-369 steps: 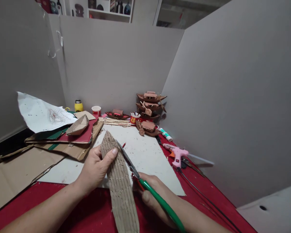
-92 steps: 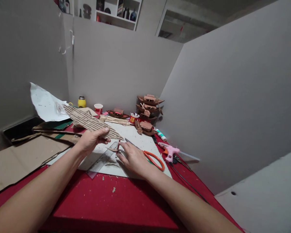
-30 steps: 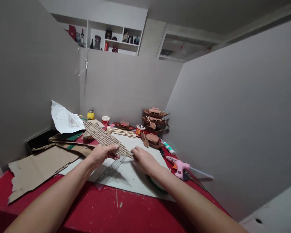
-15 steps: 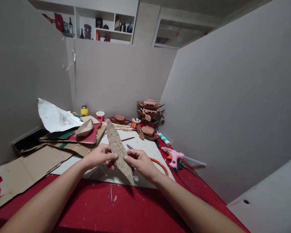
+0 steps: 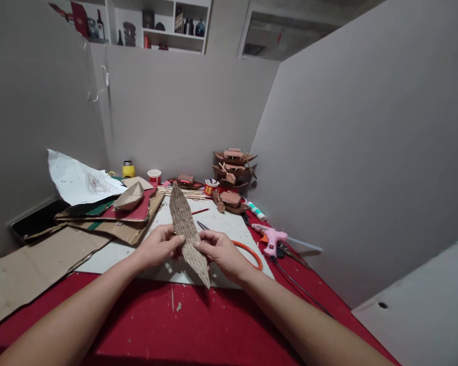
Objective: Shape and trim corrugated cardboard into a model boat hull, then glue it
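Note:
A long, pointed strip of corrugated cardboard (image 5: 183,218) stands nearly lengthways above the white board (image 5: 229,226), its far tip aimed at the back wall. My left hand (image 5: 158,247) grips its left edge and my right hand (image 5: 218,251) pinches its right edge, fingers closed on it. Scissors with an orange handle (image 5: 248,249) lie on the board just behind my right hand, partly hidden. A red pencil (image 5: 200,211) lies further back on the board.
A pink glue gun (image 5: 272,238) with a black cord lies at the right. Stacked model boats (image 5: 232,170), red cups (image 5: 153,176), a yellow jar (image 5: 128,169) and sticks line the back. Cardboard sheets (image 5: 41,254), a folded cardboard hull (image 5: 129,197) and paper (image 5: 78,180) pile up at left. Grey partition walls enclose the red table (image 5: 198,325).
Earlier my right hand cut the strip with the scissors, then set them down. The strip has turned from lying crosswise in my left hand to lengthways, held by both hands.

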`<state>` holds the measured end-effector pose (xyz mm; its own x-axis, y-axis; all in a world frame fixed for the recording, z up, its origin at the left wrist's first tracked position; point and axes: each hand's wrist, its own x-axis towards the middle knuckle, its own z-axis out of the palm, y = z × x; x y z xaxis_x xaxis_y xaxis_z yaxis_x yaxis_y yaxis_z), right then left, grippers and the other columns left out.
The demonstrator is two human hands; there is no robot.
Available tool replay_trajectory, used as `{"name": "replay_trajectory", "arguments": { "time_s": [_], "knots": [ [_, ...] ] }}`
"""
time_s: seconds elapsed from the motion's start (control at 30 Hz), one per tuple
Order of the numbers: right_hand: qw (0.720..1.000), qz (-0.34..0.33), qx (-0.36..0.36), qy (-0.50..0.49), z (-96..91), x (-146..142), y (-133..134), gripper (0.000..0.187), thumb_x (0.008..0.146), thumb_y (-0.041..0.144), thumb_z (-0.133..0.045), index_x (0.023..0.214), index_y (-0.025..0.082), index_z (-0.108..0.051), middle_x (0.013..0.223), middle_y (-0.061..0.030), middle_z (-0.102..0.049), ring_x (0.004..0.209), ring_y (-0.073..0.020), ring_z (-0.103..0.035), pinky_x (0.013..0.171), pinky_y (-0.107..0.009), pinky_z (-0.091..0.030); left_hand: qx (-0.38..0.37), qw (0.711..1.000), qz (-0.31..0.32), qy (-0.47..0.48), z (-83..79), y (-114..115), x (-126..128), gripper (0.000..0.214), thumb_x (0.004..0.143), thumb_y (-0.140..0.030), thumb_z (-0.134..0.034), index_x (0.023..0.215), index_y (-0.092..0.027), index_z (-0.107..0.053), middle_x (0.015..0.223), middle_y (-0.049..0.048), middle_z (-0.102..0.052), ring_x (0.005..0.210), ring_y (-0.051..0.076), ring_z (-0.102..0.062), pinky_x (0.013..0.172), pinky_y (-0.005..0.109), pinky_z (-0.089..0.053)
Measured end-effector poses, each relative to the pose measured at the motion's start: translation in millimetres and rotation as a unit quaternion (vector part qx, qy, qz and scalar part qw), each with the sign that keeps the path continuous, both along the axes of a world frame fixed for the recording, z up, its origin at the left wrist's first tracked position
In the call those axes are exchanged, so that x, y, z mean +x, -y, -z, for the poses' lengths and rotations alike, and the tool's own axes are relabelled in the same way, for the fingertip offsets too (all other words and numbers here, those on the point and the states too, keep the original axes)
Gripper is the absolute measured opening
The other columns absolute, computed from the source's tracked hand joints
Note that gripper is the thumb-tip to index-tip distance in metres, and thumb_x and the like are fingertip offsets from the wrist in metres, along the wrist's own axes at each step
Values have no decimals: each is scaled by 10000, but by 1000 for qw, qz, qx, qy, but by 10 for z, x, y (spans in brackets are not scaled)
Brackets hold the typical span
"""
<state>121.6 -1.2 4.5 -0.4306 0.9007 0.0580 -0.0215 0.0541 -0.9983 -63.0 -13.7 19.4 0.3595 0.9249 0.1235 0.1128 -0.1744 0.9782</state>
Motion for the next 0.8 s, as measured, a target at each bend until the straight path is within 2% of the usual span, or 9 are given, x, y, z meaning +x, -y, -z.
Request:
{"name": "replay_trajectory", "arguments": {
  "time_s": [0.2,0.3,0.37,0.5,0.6,0.7,0.8],
  "knots": [
    [1000,-9,-24,-9,-15,-9,42,203,690,334,-688,753,163,-597,539,74,-526,406,-54,-452,376,-167,-365,-6,1000,30,3,-28,4,-28,268,810,-366,-542,897,-115,-573,627,13,-629,455,110,-588,464,207,-430],
    [998,-25,-42,-29,1,-28,51,224,693,328,-689,824,165,-608,602,51,-582,483,-74,-526,418,-168,-395,6,999,39,-2,-24,42,7,284,823,-342,-523,996,-119,-556,669,10,-629,444,100,-571,451,209,-442],
    [998,-38,-41,-32,4,-40,56,263,687,323,-687,883,168,-607,610,42,-603,474,-84,-536,405,-173,-398,26,999,28,-16,-5,70,42,271,833,-313,-505,1020,-125,-555,675,0,-609,445,89,-544,449,211,-452],
    [999,-28,-18,-8,-19,-44,72,260,691,326,-672,885,172,-592,538,65,-572,334,-59,-431,318,-174,-345,85,995,-23,-39,47,89,92,217,824,-266,-517,982,-131,-580,632,-27,-554,466,79,-505,443,186,-433],
    [1000,-13,-19,-14,-26,-39,84,249,690,334,-674,855,175,-577,534,69,-570,343,-63,-447,324,-175,-371,56,998,-30,-12,54,58,81,245,824,-322,-535,964,-125,-577,538,-52,-518,417,79,-474,416,182,-402],
    [999,-35,-36,-12,-5,-44,90,262,705,361,-663,855,163,-580,563,48,-600,363,-70,-472,335,-180,-390,14,1000,4,25,32,25,51,280,814,-388,-546,867,-117,-591,547,-33,-548,418,75,-479,439,191,-414],
    [999,-39,-26,1,31,-53,80,286,742,419,-633,812,146,-588,578,25,-604,393,-76,-489,347,-181,-390,3,999,32,30,17,23,40,276,818,-390,-539,827,-119,-594,570,-20,-567,436,79,-493,456,197,-420]
  ]
}}
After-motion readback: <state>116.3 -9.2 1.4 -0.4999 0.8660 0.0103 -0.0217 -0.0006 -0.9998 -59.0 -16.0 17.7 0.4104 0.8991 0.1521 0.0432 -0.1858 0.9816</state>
